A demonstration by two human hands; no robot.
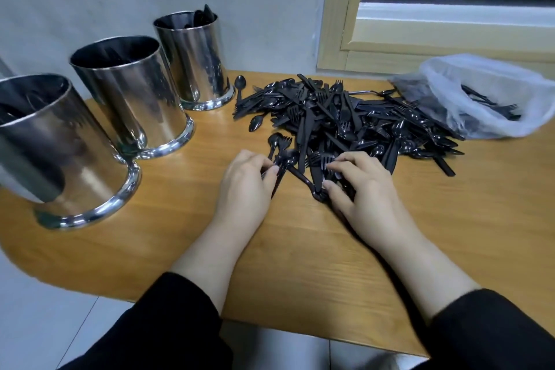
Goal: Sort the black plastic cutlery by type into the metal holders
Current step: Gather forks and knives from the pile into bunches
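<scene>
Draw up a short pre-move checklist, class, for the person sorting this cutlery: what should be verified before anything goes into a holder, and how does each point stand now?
1. Left hand grips pieces at the pile's near edge: ok.
2. Right hand grips pieces: ok.
3. Each hand holds a single type: cannot tell, the black pieces overlap.
4. Three metal holders stand upright with open tops: ok.
5. Which type each holder takes: cannot tell, contents are dark.
6. Bare table between hands and holders: ok.
</scene>
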